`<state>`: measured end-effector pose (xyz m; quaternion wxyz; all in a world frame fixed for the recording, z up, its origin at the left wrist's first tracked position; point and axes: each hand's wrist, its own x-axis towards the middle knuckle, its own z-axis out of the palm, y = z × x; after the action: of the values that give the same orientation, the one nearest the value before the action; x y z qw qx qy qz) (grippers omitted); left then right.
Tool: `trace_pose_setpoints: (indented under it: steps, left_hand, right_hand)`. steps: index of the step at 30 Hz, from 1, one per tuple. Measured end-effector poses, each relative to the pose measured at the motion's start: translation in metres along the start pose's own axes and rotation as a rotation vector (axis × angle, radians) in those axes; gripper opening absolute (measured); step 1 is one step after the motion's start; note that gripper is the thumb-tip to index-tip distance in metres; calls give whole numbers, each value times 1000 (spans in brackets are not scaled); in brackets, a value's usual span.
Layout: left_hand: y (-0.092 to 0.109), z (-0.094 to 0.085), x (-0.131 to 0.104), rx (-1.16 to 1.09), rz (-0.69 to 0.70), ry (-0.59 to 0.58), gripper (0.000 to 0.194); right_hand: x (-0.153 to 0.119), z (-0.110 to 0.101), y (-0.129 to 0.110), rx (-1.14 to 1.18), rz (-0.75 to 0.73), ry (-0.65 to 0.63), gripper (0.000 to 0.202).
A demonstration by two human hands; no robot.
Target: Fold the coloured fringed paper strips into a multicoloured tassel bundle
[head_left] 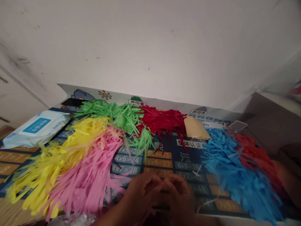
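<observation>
My left hand [142, 191] and my right hand [178, 191] meet at the front edge of the table, thumbs and fingertips pinched together. A small pinkish bit shows between the fingertips, too dim and small to name. Left of my left hand lies a heap of pink paper strips [87, 175], some ends reaching close to my wrist. Yellow strips [77, 138] spread beside the pink ones. Right of my right hand, a thin white string [217, 179] curls on the mat, near a bundle of blue strips [242, 179].
Green strips [128, 116] and dark red strips [163, 121] lie along the back, beside a tan piece [196, 128]. Orange-red strips [256, 153] adjoin the blue. A wipes pack [37, 127] sits at left. Printed mat [158, 163] covers the table against a white wall [150, 47].
</observation>
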<state>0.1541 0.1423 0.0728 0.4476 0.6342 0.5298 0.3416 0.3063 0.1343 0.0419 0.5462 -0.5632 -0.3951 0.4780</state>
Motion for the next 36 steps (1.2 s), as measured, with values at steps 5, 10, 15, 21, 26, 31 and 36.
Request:
trace_pose_setpoints:
  steps: [5,10,15,21,26,31,36]
  left_hand:
    - [1,-1,-2,-43,43,4,9]
    - [6,-7,0,138,218,-26,10]
    - [1,-6,0,198,342,72,9]
    - [1,3,-2,237,638,229,17]
    - [0,7,-2,235,611,223,15]
    - [-5,9,0,235,628,230,15]
    - [-6,14,5,219,601,155,14]
  right_hand:
    - [-1,-2,1,-1,-17,-98,10]
    - [4,-10,-7,-104,-168,-138,8]
    - [3,-15,-12,-154,-201,-115,9]
    - [-2,-16,-14,-255,-275,-108,10]
    - [-5,-14,-16,-256,-315,-44,9]
    - [-5,-17,-20,-235,-371,-39,9]
    - [-6,-19,-19,-227,-389,-39,10]
